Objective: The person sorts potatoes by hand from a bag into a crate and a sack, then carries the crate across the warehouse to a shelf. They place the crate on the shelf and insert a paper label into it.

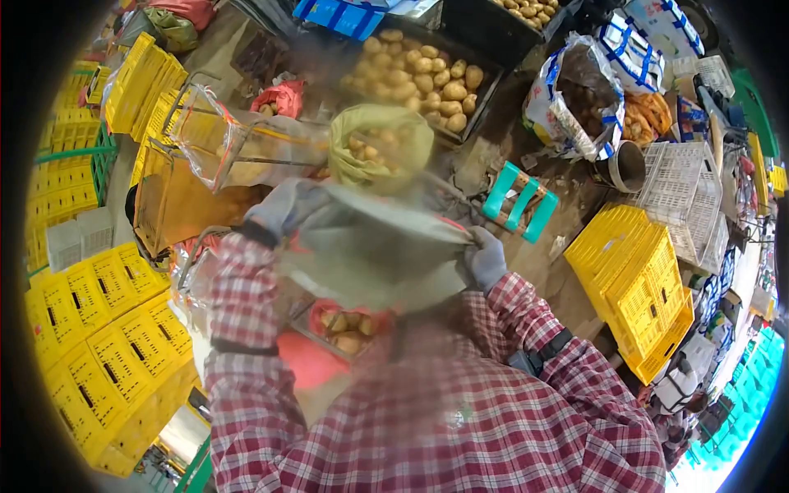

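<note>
I am looking at yellow crates (107,329) piling up at eight o'clock, with a second yellow stack (637,287) sitting at four. A teal stool (519,201) is standing on the dirty floor (567,259) toward two, white baskets (682,189) lying beyond.

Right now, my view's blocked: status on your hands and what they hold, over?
Grey-gloved left hand and right hand both gripping pale translucent plastic bag, stretched between them. Bag blurred. Green mesh sack of potatoes just beyond it.
</note>
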The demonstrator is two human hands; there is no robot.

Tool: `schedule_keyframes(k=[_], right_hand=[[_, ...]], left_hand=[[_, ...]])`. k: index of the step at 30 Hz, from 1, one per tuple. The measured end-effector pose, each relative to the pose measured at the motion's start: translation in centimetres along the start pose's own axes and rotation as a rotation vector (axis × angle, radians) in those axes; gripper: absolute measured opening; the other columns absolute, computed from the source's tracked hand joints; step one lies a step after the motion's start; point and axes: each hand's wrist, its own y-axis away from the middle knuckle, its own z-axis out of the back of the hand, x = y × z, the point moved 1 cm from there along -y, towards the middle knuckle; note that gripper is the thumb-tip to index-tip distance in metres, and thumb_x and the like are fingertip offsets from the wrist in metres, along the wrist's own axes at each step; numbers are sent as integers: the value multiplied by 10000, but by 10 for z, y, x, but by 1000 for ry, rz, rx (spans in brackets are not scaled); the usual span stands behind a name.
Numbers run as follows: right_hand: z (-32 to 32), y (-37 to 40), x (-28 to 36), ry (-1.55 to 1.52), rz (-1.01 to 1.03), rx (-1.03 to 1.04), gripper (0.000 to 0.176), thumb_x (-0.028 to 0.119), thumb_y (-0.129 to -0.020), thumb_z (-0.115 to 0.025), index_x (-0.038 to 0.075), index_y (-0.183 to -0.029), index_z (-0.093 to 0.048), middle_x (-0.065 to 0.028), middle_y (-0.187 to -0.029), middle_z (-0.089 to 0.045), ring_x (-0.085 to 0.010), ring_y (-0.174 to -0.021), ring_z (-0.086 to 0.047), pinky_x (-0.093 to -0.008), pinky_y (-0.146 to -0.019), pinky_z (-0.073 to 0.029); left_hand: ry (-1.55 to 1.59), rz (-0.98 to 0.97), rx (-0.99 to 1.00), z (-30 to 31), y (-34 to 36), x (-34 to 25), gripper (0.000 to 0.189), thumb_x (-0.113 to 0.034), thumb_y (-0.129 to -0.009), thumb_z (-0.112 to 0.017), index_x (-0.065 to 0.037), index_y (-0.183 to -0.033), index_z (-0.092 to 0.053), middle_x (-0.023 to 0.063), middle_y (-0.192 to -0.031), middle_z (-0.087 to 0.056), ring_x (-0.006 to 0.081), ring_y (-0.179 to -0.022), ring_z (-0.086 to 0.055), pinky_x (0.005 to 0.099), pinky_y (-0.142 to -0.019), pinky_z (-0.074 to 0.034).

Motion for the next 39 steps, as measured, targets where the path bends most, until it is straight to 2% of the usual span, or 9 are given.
schedule_keyframes(k=[3,7,13,17,20,25,27,35,39], right_hand=[[2,-15,-23,-458,-465,74,240,-15,-864,-500,29,-1084,-584,9,-802,-548,-64,-763,-525,-236,-654,-451],[-9,-25,-36,-408,-96,-55,218,61,-890,-527,11,-1091,-597,23,-807,-548,-75,-737,-498,-235,-664,-438],[-10,-16,-36,-96,54,-247,305,110,-852,-578,14,-1138,-622,-140,-993,-657,-254,-879,-624,-329,-771,-484],[4,-1,36,126,590,-106,274,200,-914,-490,-5,-1040,-623,-193,-949,-624,-355,-883,-620,-386,-791,-487],[6,-2,34,128,695,-24,261,191,-914,-501,-3,-1041,-622,-194,-951,-624,-363,-881,-616,-391,-785,-490],[-1,-26,27,-119,95,-440,300,55,-898,-395,-29,-1091,-608,-137,-907,-670,-227,-816,-640,-311,-749,-498],[-2,-42,3,-134,280,-462,316,67,-905,-407,-28,-1134,-602,-134,-941,-674,-205,-843,-642,-305,-765,-502],[-4,-43,-80,-318,-32,-388,334,120,-940,-443,-65,-1188,-568,-154,-992,-677,-205,-901,-652,-311,-803,-510],[-17,-28,-80,-245,53,-458,359,201,-971,-445,-62,-1177,-578,-163,-991,-671,-223,-894,-654,-316,-802,-511]], left_hand=[[178,-6,-115,-8,-79,54,307,-122,-928,-581,21,-1199,-595,70,-1159,-638,135,-1003,-597,275,-860,-480],[368,-82,-178,-31,-125,63,316,-106,-916,-578,-25,-1221,-569,21,-973,-637,104,-855,-602,247,-704,-499],[546,-103,-167,-44,-148,76,374,-139,-919,-501,-5,-1259,-577,62,-1192,-616,148,-1053,-576,261,-911,-443],[596,-217,-213,-49,-112,59,287,-135,-902,-540,-15,-1153,-610,7,-890,-613,115,-744,-578,260,-625,-476],[631,-381,-360,-55,-82,31,304,-116,-901,-523,-5,-1174,-599,38,-969,-640,135,-804,-614,260,-730,-505],[1023,-20,-446,-63,-138,68,329,-299,-953,-465,-63,-1133,-607,47,-954,-641,191,-746,-622,358,-539,-517],[945,-28,-484,-80,-163,65,356,-376,-958,-470,-95,-1134,-602,15,-865,-607,170,-660,-575,332,-458,-462],[314,-64,-185,-72,-139,31,294,-201,-964,-428,-60,-1181,-568,11,-944,-600,130,-769,-560,262,-645,-466],[635,-260,-121,-72,-116,21,170,-19,-862,-497,-3,-943,-645,54,-918,-656,152,-881,-600,283,-787,-487]])
